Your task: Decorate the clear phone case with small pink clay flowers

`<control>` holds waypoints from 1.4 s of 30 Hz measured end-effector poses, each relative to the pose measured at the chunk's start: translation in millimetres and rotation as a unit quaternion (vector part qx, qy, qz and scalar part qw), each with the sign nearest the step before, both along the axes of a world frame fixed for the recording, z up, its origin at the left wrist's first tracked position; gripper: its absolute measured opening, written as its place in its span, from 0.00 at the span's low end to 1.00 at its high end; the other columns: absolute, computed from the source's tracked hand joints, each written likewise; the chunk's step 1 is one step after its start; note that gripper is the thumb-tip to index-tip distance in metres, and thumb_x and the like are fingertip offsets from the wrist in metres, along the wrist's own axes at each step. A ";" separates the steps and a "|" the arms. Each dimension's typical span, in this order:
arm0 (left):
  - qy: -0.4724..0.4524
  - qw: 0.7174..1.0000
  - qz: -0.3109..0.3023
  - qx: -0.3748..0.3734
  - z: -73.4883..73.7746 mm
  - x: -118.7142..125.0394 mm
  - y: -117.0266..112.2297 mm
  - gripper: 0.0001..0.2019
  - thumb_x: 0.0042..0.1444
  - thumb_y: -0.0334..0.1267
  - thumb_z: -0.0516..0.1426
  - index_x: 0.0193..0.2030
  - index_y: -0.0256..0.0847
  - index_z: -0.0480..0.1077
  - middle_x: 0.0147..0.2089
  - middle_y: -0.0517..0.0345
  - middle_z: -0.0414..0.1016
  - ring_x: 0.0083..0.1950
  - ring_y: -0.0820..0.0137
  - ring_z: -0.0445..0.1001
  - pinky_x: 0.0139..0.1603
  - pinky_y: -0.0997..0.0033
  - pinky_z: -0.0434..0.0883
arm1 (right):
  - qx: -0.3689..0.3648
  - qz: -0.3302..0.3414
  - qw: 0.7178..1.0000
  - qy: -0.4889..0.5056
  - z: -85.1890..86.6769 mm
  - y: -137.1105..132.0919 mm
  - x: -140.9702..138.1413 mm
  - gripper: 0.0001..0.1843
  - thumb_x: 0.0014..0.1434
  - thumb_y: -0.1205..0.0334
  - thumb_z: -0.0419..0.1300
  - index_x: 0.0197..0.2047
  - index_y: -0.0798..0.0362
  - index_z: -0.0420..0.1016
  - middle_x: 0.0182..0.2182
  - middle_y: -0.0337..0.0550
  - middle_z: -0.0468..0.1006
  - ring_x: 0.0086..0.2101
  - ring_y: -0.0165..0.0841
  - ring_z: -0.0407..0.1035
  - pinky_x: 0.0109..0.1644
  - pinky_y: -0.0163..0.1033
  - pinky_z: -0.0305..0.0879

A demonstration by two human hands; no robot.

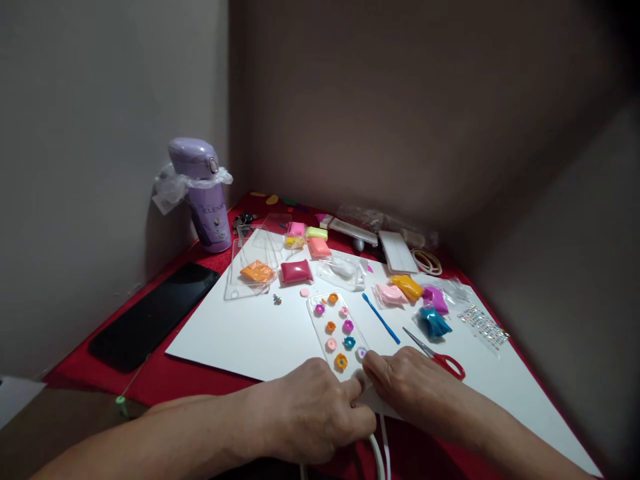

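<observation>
A clear phone case [339,340] lies on a white board [225,340], dotted with several small clay flowers in orange, purple, pink and teal. My left hand [313,410] is closed, its fingers curled at the case's lower end. From the right, my right hand [413,380] pinches the lower right edge, beside a pale flower [362,354]. The hands partly cover that end, so their exact grip is hidden. White cord [376,453] hangs below the left hand. Red-handled scissors [440,359] and a blue modelling tool [381,319] lie near the right hand.
Wrapped clay packets, including a red one [296,271] and a teal one [434,323], are spread across the board. A rhinestone sheet [484,327] lies at right. Left are a black phone [153,313] and a purple tumbler [210,217]. Walls [425,120] close in the table.
</observation>
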State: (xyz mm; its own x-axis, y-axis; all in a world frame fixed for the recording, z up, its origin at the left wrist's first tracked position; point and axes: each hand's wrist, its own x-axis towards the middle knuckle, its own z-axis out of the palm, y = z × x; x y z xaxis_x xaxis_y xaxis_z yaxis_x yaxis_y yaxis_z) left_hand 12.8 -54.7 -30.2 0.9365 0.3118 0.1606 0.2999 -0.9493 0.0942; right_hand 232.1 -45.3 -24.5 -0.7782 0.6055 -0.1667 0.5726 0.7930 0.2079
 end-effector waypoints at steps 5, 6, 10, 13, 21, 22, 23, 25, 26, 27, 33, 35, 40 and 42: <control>0.001 1.000 -0.001 -0.003 1.3 0.0 0.2 0.06 0.51 0.30 0.55 0.36 0.41 0.63 0.36 0.57 0.73 0.23 0.70 0.69 0.16 0.65 0.50 | -0.024 -0.012 1.000 0.001 0.8 1.7 -4.7 0.12 0.54 0.76 0.56 0.41 0.55 0.61 0.23 0.36 0.76 0.20 0.33 0.69 0.23 0.39 0.36; 0.001 1.000 -0.001 -0.005 1.4 0.0 0.1 0.06 0.51 0.30 0.55 0.36 0.41 0.63 0.36 0.58 0.73 0.23 0.70 0.69 0.16 0.66 0.49 | -0.026 -0.014 1.000 -0.001 1.3 2.2 -5.5 0.12 0.54 0.75 0.56 0.41 0.55 0.62 0.22 0.37 0.76 0.20 0.34 0.69 0.23 0.39 0.36; -0.004 1.000 0.001 -0.002 -0.2 0.2 0.0 0.06 0.50 0.31 0.56 0.36 0.41 0.63 0.37 0.57 0.73 0.22 0.70 0.69 0.15 0.65 0.49 | -0.038 -0.011 0.999 -0.009 4.4 3.8 -8.5 0.10 0.55 0.75 0.56 0.39 0.55 0.63 0.23 0.39 0.77 0.20 0.33 0.69 0.23 0.39 0.35; -0.009 1.000 0.000 -0.005 -1.2 0.6 0.6 0.07 0.50 0.31 0.57 0.36 0.41 0.63 0.35 0.58 0.73 0.22 0.71 0.69 0.15 0.65 0.48 | -0.049 -0.012 0.999 -0.013 8.2 5.1 -12.1 0.09 0.54 0.75 0.56 0.38 0.54 0.65 0.24 0.39 0.78 0.20 0.33 0.69 0.23 0.38 0.37; -0.010 1.000 -0.002 -0.008 -1.7 0.4 0.9 0.05 0.51 0.32 0.55 0.36 0.41 0.64 0.39 0.58 0.74 0.27 0.69 0.70 0.16 0.65 0.49 | -0.066 -0.017 0.997 -0.031 22.1 9.3 -30.8 0.03 0.56 0.70 0.57 0.35 0.56 0.69 0.20 0.39 0.77 0.17 0.32 0.67 0.21 0.37 0.37; -0.011 1.000 -0.002 -0.007 -2.1 0.3 0.7 0.05 0.51 0.32 0.56 0.36 0.41 0.64 0.39 0.58 0.74 0.27 0.69 0.70 0.16 0.65 0.49 | -0.067 -0.014 0.997 -0.034 22.9 9.3 -32.4 0.02 0.56 0.70 0.56 0.35 0.56 0.69 0.20 0.39 0.77 0.17 0.32 0.67 0.21 0.37 0.37; -0.013 1.000 -0.003 -0.007 -2.3 0.2 0.5 0.05 0.51 0.32 0.56 0.36 0.41 0.64 0.39 0.58 0.74 0.27 0.69 0.70 0.16 0.65 0.49 | -0.067 -0.011 0.997 -0.036 23.2 9.1 -33.5 0.02 0.57 0.70 0.56 0.35 0.57 0.69 0.19 0.39 0.76 0.17 0.32 0.66 0.21 0.37 0.37; -0.011 1.000 -0.003 -0.009 -2.2 -0.1 0.3 0.05 0.52 0.31 0.55 0.36 0.42 0.64 0.39 0.58 0.74 0.27 0.70 0.69 0.16 0.65 0.49 | -0.068 -0.006 0.997 -0.037 22.9 8.6 -34.0 0.01 0.58 0.69 0.56 0.35 0.57 0.69 0.19 0.39 0.76 0.17 0.32 0.66 0.20 0.37 0.37; -0.010 1.000 -0.002 -0.009 -1.8 -0.3 0.4 0.05 0.52 0.31 0.55 0.36 0.42 0.64 0.39 0.59 0.74 0.26 0.70 0.69 0.16 0.65 0.49 | -0.068 -0.003 0.997 -0.037 22.5 8.4 -33.7 0.01 0.59 0.69 0.56 0.34 0.57 0.68 0.19 0.39 0.76 0.17 0.32 0.67 0.20 0.37 0.37; -0.008 1.000 -0.003 -0.010 -1.3 -0.4 0.4 0.05 0.52 0.31 0.55 0.36 0.42 0.64 0.39 0.59 0.74 0.26 0.70 0.68 0.16 0.65 0.49 | -0.068 0.001 0.997 -0.036 22.2 8.2 -33.2 0.01 0.59 0.69 0.56 0.34 0.57 0.68 0.19 0.39 0.76 0.17 0.32 0.67 0.20 0.38 0.37; -0.001 1.000 0.002 -0.010 1.1 -0.7 -0.2 0.05 0.52 0.31 0.55 0.36 0.42 0.64 0.38 0.58 0.74 0.23 0.71 0.66 0.16 0.65 0.48 | -0.064 0.017 0.997 -0.029 22.2 8.3 -28.4 0.03 0.58 0.71 0.56 0.35 0.56 0.66 0.22 0.38 0.77 0.18 0.31 0.67 0.21 0.38 0.38; -0.002 1.000 0.003 -0.007 0.6 -0.5 -0.2 0.05 0.52 0.31 0.55 0.36 0.42 0.64 0.38 0.58 0.74 0.22 0.71 0.66 0.16 0.65 0.47 | -0.061 0.022 0.998 -0.027 20.6 7.7 -24.7 0.05 0.56 0.73 0.57 0.35 0.56 0.65 0.24 0.38 0.77 0.19 0.31 0.68 0.21 0.38 0.37; -0.002 1.000 0.003 -0.008 0.2 -0.2 0.4 0.06 0.51 0.32 0.55 0.36 0.42 0.63 0.37 0.59 0.73 0.21 0.72 0.65 0.16 0.65 0.46 | -0.009 0.042 0.999 -0.016 8.8 2.5 -7.2 0.12 0.52 0.77 0.57 0.39 0.56 0.63 0.20 0.35 0.73 0.17 0.30 0.65 0.22 0.39 0.35; -0.002 1.000 0.002 -0.011 0.8 -0.4 0.3 0.06 0.50 0.31 0.55 0.36 0.41 0.63 0.37 0.59 0.72 0.21 0.72 0.65 0.16 0.65 0.46 | 0.012 0.030 0.999 -0.009 3.5 -0.2 0.4 0.14 0.51 0.78 0.57 0.38 0.55 0.61 0.18 0.34 0.72 0.16 0.30 0.64 0.22 0.40 0.33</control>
State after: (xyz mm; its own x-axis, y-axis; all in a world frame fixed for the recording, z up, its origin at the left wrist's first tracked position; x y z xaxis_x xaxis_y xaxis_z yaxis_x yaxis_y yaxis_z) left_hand 12.4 -54.4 -29.4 0.9348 0.3182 0.1581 0.3024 -0.9461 0.1160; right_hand 232.5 -45.4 -21.0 -0.8098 0.5625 -0.1666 0.5211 0.8202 0.2362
